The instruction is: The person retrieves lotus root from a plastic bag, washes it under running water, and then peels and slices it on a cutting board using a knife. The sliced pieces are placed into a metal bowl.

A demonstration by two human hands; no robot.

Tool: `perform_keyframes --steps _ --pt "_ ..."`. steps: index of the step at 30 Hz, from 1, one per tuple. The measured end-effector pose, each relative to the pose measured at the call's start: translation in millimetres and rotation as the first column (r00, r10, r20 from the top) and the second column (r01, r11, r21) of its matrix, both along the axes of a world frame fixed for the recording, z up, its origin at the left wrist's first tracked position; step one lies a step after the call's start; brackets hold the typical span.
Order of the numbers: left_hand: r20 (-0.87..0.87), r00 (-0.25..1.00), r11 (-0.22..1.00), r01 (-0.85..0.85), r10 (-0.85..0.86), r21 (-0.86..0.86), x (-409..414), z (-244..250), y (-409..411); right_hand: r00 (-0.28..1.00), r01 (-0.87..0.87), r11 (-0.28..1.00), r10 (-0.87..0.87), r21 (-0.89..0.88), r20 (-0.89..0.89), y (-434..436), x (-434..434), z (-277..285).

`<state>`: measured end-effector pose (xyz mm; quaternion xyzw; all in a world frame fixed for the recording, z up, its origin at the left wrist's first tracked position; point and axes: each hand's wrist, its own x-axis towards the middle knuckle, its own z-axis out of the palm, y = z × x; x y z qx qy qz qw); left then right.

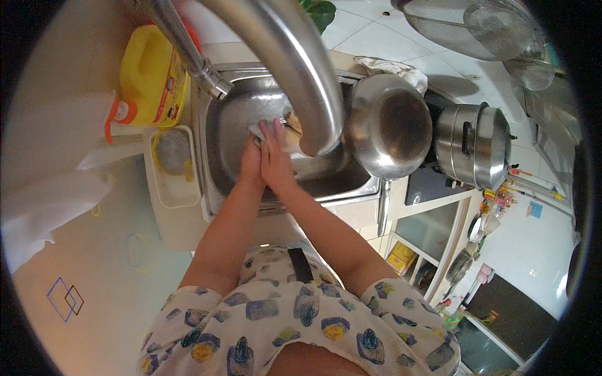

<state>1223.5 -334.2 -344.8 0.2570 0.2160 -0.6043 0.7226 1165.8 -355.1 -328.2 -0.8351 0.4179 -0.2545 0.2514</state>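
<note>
My left hand (251,157) and my right hand (278,162) are pressed together over the stainless steel sink (225,110). A small greyish-white thing (256,131), possibly a wet cloth, shows between their fingers; the hands cover most of it. The fingers of my right hand lie stretched across it. Just right of the fingertips is a pale yellowish object (293,139) in the sink, partly hidden by the curved metal faucet (301,70), so its kind is unclear.
A second metal spout (211,80) hangs at the upper left. Beside the sink stand a yellow jug (150,75) and a white tray (174,192) holding a round mesh scrubber or strainer (173,151). An upturned wok (390,127) and a steel steamer pot (470,143) sit to the right.
</note>
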Motion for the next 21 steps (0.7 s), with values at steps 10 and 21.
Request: perform_keyframes --steps 10,21 --pt "-0.016 0.998 0.992 -0.057 0.059 0.114 -11.8 -20.7 19.5 0.989 -0.089 0.967 0.114 0.238 -0.095 10.8 -16.6 -28.1" --pt "-0.008 0.989 0.977 -0.141 0.144 0.162 -13.1 -24.6 21.2 0.996 -0.058 0.907 0.025 0.416 0.085 25.1 -23.0 -29.3"
